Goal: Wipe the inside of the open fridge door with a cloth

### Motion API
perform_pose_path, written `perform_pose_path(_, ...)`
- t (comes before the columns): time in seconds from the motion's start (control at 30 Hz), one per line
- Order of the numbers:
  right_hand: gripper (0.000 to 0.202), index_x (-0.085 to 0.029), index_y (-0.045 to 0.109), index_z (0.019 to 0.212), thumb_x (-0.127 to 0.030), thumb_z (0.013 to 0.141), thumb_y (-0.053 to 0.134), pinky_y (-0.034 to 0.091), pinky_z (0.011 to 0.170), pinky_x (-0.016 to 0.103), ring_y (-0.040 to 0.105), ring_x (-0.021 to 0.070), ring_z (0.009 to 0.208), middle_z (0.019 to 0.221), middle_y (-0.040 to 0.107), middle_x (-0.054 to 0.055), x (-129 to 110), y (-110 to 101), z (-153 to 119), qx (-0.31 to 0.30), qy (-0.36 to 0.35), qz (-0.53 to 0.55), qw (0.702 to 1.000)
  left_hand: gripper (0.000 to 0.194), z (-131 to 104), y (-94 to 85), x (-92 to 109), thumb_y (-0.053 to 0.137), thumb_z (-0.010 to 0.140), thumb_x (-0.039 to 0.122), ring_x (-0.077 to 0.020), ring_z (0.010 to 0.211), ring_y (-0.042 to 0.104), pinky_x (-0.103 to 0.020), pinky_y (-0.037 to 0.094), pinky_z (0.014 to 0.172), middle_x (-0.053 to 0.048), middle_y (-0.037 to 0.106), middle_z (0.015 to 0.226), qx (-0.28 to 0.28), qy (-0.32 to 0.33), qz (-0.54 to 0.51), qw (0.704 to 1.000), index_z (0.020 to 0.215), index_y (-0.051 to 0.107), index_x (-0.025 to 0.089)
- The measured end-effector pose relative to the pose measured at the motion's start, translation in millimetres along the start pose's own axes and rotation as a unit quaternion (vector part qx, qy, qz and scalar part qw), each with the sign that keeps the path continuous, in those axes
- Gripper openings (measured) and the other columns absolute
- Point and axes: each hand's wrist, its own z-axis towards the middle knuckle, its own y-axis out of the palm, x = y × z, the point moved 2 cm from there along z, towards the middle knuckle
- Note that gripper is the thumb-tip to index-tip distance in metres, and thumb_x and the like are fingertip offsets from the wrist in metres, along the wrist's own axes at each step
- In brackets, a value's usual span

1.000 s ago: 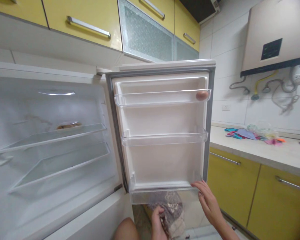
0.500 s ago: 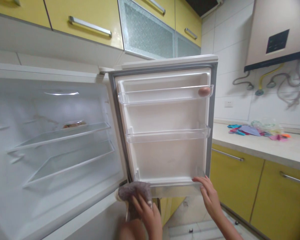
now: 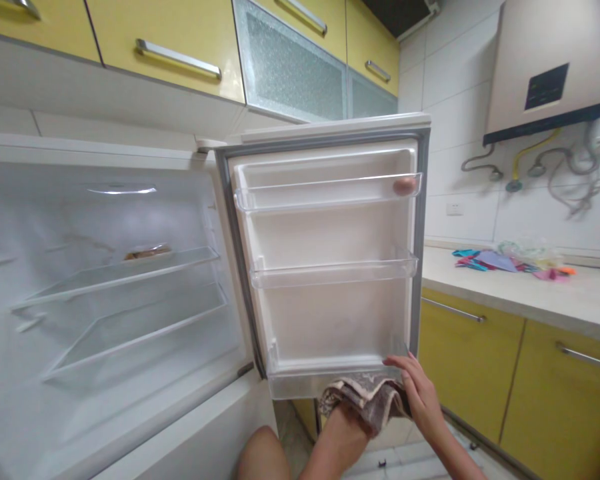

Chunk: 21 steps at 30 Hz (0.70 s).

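Note:
The fridge door (image 3: 330,313) stands open, its inner side facing me. A grey-brown patterned cloth (image 3: 367,393) is pressed up under the right end of the clear bottom door shelf (image 3: 300,383). My left hand (image 3: 351,417) is behind the cloth and mostly hidden by it; only the wrist and forearm show. My right hand (image 3: 419,395) grips the right corner of that shelf, fingers over its rim, touching the cloth. An egg (image 3: 404,185) lies at the right end of the top door shelf.
The fridge interior (image 3: 105,293) on the left has two glass shelves, with a wrapped item (image 3: 147,252) on the upper one. A counter (image 3: 530,293) over yellow cabinets carries colourful bags (image 3: 510,261). A water heater (image 3: 550,67) hangs on the tiled wall. My knee (image 3: 260,453) is low in view.
My left hand carried the cloth from the door's lower left corner to the right, under the bottom shelf beside my right hand. My right hand stayed at the shelf corner.

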Motion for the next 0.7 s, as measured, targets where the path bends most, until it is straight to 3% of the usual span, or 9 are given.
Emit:
perform_pose_path(0.07,0.035,-0.028,0.069,0.112,-0.037,0.097,0.038,0.037,0.117,0.063,0.067,0.0253,0.111,0.109,0.075,0.005,2.6,-1.3,-0.7,-0.012,-0.001,-0.007,1.000,0.059,1.1,-10.3,-1.5,0.039,0.094,0.012,-0.0250,0.147,0.039,-0.045,0.036,0.120,-0.011,0.041,0.158,-0.007,0.047,-0.009,0.999,0.150,0.036,0.030)
perform_pose_path(0.13,0.033,-0.029,0.068,0.112,-0.037,0.097,0.040,0.037,0.116,0.062,0.067,0.0251,0.112,0.111,0.075,0.004,5.3,-2.1,-1.4,-0.026,-0.001,-0.011,1.000,0.059,-6.3,-16.8,-9.6,0.042,0.093,0.011,-0.0267,0.146,0.039,-0.048,0.036,0.120,-0.011,0.041,0.158,0.001,0.039,-0.012,0.999,0.149,0.039,0.031)
perform_pose_path(0.23,0.032,-0.030,0.068,0.112,-0.037,0.097,0.040,0.035,0.117,0.063,0.066,0.0248,0.113,0.113,0.075,0.004,8.0,-2.0,-2.3,-0.031,0.002,-0.010,0.999,0.068,-31.1,-23.3,-30.1,0.051,0.085,0.005,-0.0288,0.140,0.048,-0.051,0.041,0.117,-0.006,0.047,0.154,0.013,-0.052,-0.022,0.998,0.144,0.045,0.038)
perform_pose_path(0.33,0.032,-0.030,0.067,0.113,-0.038,0.097,0.040,0.033,0.118,0.065,0.066,0.0252,0.114,0.114,0.074,0.004,8.0,-0.7,-3.3,-0.023,0.002,-0.007,1.000,0.078,-64.4,-26.9,-50.0,0.048,0.078,-0.003,-0.0268,0.137,0.052,-0.049,0.044,0.115,0.003,0.052,0.150,0.032,-0.157,0.006,0.987,0.137,0.051,0.048)
perform_pose_path(0.43,0.032,-0.029,0.064,0.119,-0.038,0.097,0.041,0.033,0.118,0.065,0.064,0.0256,0.117,0.116,0.074,0.004,5.9,1.8,-5.4,-0.017,0.001,-0.010,1.000,0.083,-95.4,-23.5,-59.2,0.045,0.076,-0.005,-0.0308,0.139,0.049,-0.056,0.047,0.112,0.005,0.056,0.147,0.108,-0.294,0.101,0.944,0.134,0.051,0.053)
perform_pose_path(0.53,0.034,-0.029,0.060,0.124,-0.039,0.097,0.042,0.034,0.117,0.064,0.064,0.0256,0.118,0.116,0.073,0.004,2.4,6.2,-7.2,0.001,0.004,-0.015,1.000,0.082,-110.4,-6.7,-49.7,0.051,0.072,-0.003,-0.0367,0.143,0.043,-0.064,0.042,0.113,-0.003,0.054,0.150,0.193,-0.374,0.158,0.893,0.139,0.051,0.044)
perform_pose_path(0.63,0.034,-0.028,0.060,0.124,-0.038,0.096,0.043,0.037,0.116,0.063,0.063,0.0261,0.120,0.118,0.073,0.005,-3.0,11.1,-6.5,0.033,0.005,-0.030,0.999,0.080,-105.8,18.1,-31.4,0.051,0.071,0.000,-0.0360,0.145,0.040,-0.062,0.037,0.117,-0.009,0.048,0.154,0.291,-0.423,0.104,0.852,0.144,0.049,0.034)
perform_pose_path(0.7,0.036,-0.027,0.060,0.125,-0.039,0.095,0.045,0.039,0.115,0.061,0.060,0.0271,0.125,0.124,0.070,0.007,-7.7,12.0,-6.5,0.051,0.006,-0.036,0.998,0.075,-96.9,31.6,-21.4,0.047,0.076,0.005,-0.0315,0.147,0.038,-0.053,0.037,0.119,-0.012,0.040,0.159,0.369,-0.437,0.006,0.820,0.147,0.044,0.028)
